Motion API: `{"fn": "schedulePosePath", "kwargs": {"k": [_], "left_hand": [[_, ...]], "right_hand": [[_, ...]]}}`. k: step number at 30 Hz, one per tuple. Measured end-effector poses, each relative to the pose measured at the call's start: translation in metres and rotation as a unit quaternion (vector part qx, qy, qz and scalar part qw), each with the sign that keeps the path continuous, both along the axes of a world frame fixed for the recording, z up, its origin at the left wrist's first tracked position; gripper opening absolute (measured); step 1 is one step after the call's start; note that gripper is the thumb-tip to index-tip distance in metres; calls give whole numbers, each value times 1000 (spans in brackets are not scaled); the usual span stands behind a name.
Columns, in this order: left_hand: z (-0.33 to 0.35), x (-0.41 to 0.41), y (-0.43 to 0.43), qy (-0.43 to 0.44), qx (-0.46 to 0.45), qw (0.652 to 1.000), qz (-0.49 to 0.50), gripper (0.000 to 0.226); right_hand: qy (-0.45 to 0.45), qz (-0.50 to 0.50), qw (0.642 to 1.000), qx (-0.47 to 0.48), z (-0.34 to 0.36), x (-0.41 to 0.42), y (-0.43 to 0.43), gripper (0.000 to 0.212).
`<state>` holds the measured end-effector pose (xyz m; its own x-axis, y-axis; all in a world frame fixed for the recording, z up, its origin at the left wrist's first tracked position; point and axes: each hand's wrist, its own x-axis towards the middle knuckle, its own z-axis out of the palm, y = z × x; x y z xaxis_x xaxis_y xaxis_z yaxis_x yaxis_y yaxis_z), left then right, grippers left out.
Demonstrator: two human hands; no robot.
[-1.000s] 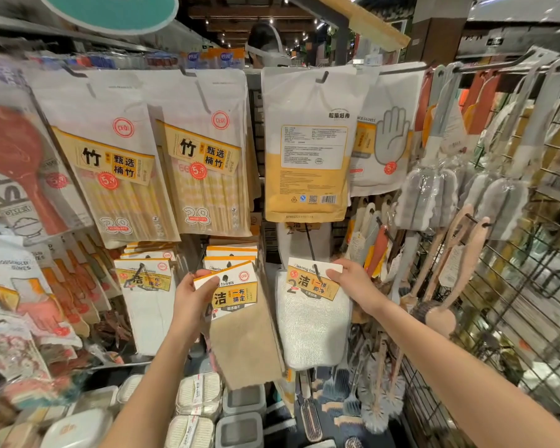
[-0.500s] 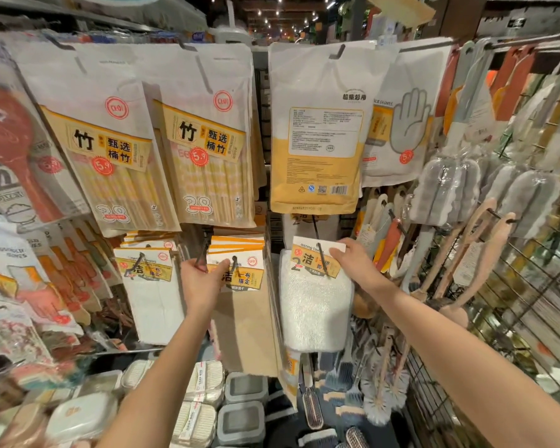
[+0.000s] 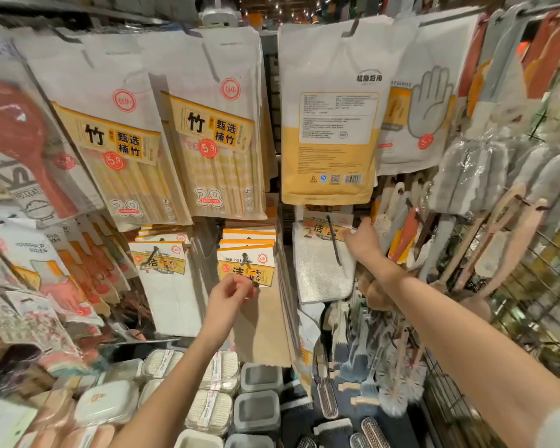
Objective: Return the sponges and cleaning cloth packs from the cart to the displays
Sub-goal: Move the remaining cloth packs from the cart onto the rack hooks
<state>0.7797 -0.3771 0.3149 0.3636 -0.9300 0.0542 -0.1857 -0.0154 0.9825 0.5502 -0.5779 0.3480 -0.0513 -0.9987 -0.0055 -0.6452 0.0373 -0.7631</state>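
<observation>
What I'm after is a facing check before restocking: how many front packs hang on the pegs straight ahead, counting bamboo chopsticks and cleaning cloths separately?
Chopstick packs: 2
Cloth packs: 3 (flat white, tan, fluffy white)
Total: 5 front packs; more hang behind them, too hidden to count.

The left chopstick pack (image 3: pixel 117 147) and the right chopstick pack (image 3: pixel 214 134) each read "竹" and "甄选楠竹" on a yellow band, "5.9" in a red disc and "38" near the foot. Below them, the tan cleaning cloth pack (image 3: pixel 246 266) reads "cleaning towels", "洁" and "一布搞定". To its right, the white cloth pack (image 3: pixel 320 253) shows "2" and "洁". The far-right glove pack (image 3: pixel 427 101) reads "GLOVES", as does the left glove pack (image 3: pixel 29 253). The yellow pack (image 3: pixel 330 124) carries a barcode and print too small to read.
</observation>
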Motion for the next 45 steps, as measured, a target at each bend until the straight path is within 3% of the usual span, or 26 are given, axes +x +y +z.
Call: {"fn": "schedulePosePath", "kwargs": {"k": [3, 12, 18, 29, 34, 45], "left_hand": [[5, -14, 1, -11, 7, 998, -61, 17], [47, -62, 13, -13, -23, 981, -190, 15], [81, -126, 29, -3, -29, 950, -311, 13], [84, -317, 115, -8, -42, 841, -539, 12], [78, -430, 201, -6, -28, 768, -640, 13], [24, -646, 406, 5, 29, 686, -727, 20]], "right_hand": [[-9, 20, 1000, -1, 6, -13, 35, 59], [-59, 69, 996, 23, 46, -46, 157, 35], [-72, -39, 996, -19, 55, -94, 254, 38], [-57, -281, 958, -23, 43, -251, 447, 35], [-63, -368, 928, -3, 29, -330, 559, 32], [-68, -493, 867, 28, -26, -493, 785, 13]]}}
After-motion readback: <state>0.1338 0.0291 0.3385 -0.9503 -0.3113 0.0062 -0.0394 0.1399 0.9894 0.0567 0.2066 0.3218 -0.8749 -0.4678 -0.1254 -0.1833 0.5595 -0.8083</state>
